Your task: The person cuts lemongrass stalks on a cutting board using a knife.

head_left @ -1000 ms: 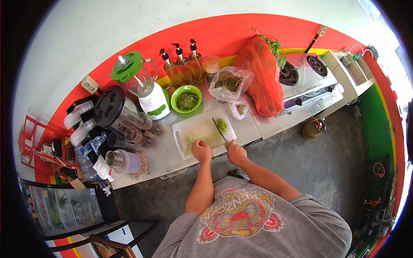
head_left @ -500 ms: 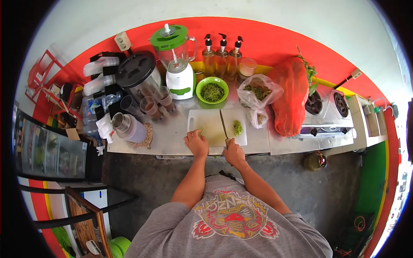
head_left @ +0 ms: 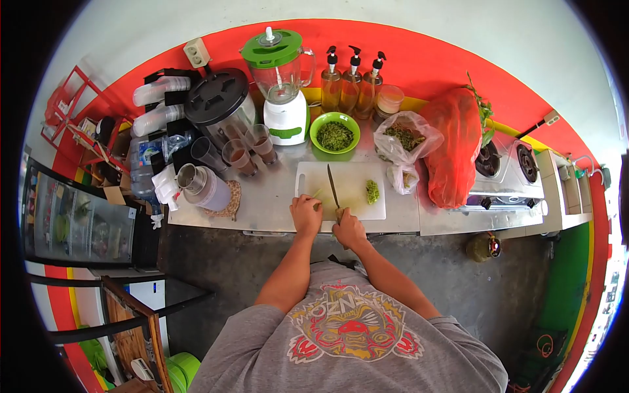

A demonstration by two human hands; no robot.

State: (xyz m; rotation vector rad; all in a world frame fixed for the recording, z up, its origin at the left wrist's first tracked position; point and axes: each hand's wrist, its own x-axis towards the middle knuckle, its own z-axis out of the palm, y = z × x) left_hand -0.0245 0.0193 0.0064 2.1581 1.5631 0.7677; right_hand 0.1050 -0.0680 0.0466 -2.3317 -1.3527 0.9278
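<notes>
My left hand point(head_left: 306, 215) is closed on a thin green vegetable piece point(head_left: 317, 194) at the left part of the white cutting board point(head_left: 354, 171). In my right hand point(head_left: 349, 230) is the handle of a knife point(head_left: 333, 185), whose blade points away from me over the board, just right of the piece. A small heap of chopped greens point(head_left: 372, 192) lies on the board's right side. Behind the board stands a green bowl point(head_left: 335, 133) filled with chopped greens.
A blender point(head_left: 283, 111), pump bottles point(head_left: 350, 85) and a lidded container point(head_left: 219, 98) line the back. Cups point(head_left: 238, 157) and a jug point(head_left: 206, 188) stand left. Plastic bags point(head_left: 406, 141), a red bag point(head_left: 453, 150) and a gas stove point(head_left: 501, 171) are right.
The view has turned and shifted. My left hand has taken hold of the green piece that lay on the board. The knife has moved left, away from the chopped heap.
</notes>
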